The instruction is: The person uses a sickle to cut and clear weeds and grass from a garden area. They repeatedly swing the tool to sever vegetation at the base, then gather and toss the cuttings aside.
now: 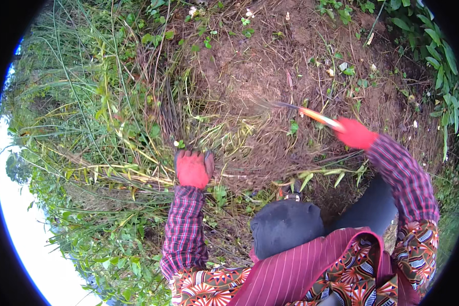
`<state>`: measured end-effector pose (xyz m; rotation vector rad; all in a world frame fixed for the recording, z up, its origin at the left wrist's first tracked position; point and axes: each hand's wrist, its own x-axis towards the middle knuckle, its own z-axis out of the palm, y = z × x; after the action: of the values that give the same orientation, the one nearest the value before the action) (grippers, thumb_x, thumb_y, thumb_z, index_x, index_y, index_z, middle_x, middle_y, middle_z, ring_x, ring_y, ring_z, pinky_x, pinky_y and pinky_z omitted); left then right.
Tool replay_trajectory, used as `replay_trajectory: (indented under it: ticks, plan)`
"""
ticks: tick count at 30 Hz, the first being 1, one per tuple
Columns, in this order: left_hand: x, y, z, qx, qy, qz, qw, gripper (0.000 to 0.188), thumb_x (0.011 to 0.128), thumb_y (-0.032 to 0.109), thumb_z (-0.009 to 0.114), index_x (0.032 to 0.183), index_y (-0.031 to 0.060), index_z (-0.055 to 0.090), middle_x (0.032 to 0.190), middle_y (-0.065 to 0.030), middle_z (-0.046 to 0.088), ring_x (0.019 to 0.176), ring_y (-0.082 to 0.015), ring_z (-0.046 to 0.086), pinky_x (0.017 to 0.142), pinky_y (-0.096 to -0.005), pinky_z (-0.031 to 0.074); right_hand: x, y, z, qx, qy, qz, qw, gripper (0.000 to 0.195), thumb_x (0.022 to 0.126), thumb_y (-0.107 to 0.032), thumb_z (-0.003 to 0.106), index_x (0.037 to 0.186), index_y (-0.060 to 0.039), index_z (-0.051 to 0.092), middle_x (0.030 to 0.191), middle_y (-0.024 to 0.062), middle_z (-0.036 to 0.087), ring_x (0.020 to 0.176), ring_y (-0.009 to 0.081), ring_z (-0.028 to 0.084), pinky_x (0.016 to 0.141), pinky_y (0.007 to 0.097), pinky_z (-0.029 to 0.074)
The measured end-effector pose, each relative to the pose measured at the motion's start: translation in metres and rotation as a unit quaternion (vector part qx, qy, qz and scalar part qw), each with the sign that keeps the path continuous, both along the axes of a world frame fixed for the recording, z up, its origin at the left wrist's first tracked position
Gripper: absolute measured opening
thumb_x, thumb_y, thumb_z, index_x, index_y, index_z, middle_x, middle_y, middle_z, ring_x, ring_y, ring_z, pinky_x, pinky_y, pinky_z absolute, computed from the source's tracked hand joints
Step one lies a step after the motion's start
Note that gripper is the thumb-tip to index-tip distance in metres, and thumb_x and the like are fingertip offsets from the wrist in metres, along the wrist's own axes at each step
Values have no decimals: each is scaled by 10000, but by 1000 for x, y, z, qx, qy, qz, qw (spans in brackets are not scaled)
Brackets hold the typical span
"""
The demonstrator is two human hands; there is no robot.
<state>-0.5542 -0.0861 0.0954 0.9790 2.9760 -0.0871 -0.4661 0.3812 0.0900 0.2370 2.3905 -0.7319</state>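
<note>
My left hand [194,168], in a red work glove with dark fingertips, is closed on a bundle of plant stems [153,176]. The stems run out to the left from my fist into the tall growth. My right hand [355,134], also in a red glove, grips a cutting tool by its orange and white handle [316,116]. A dark blade [285,105] points left from that handle, too blurred to tell its exact kind. Between the hands lie dry and green cut-looking grass stalks [248,134], which the blade is held above.
Dense tall grass and weeds [80,95] stand on the left. Brown soil [244,72] with dry straw stretches ahead. Leafy plants [443,72] edge the upper right. My bent knee [287,225] and a shoe [292,191] are close below the hands, beside a leafy stem [329,172].
</note>
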Motion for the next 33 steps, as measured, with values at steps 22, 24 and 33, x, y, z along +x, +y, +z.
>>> replay_trajectory:
  ticks: [22,24,33]
  plan:
    - [14,174,-15,-125,-251,-43,959,606,741,582,595,930,6,629,838,-194,662,836,-327,631,904,-452,400,27,33,-4,-26,82,28,996,216,829,-237,552,970,-75,567,855,195,615,823,389,602,717,487,472]
    - [24,131,-21,-71,-226,-27,971,507,743,529,611,787,25,629,711,-178,655,710,-333,635,811,-443,448,65,70,-17,39,35,3,999,238,821,-232,558,1003,-80,577,869,189,624,842,377,611,721,482,473]
    - [55,123,6,-182,-309,24,933,514,780,522,596,917,28,640,885,-183,653,821,-319,636,780,-429,477,234,219,45,277,88,-92,952,184,786,-133,589,953,-56,581,820,194,621,803,397,603,691,455,475]
